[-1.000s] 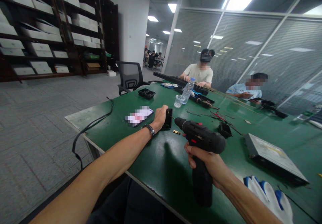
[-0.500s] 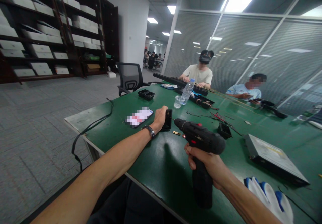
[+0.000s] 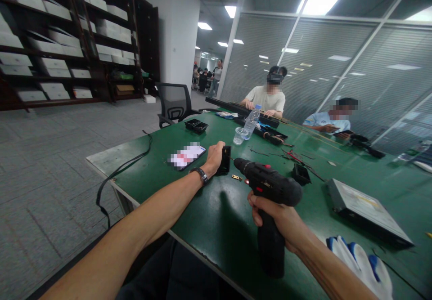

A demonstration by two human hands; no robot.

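Green tabletop (image 3: 199,205) smooth, semi-glossy. Drill (image 3: 272,185) matt blk plastic w/ glossier red bits; blk tray (image 3: 225,160) smooth plastic. Small plate (image 3: 236,177) shiny, brass-coloured metal. Near-right: gloves (image 3: 362,261) soft cloth; flat case (image 3: 371,210) dull grey metal on top. Far: bottle (image 3: 251,122) & cup (image 3: 240,135) clear, glossy plastic. Far-left shelving (image 3: 97,73) dk wood, approx. satin.

Phone screen (image 3: 187,156) blurred by pixelation
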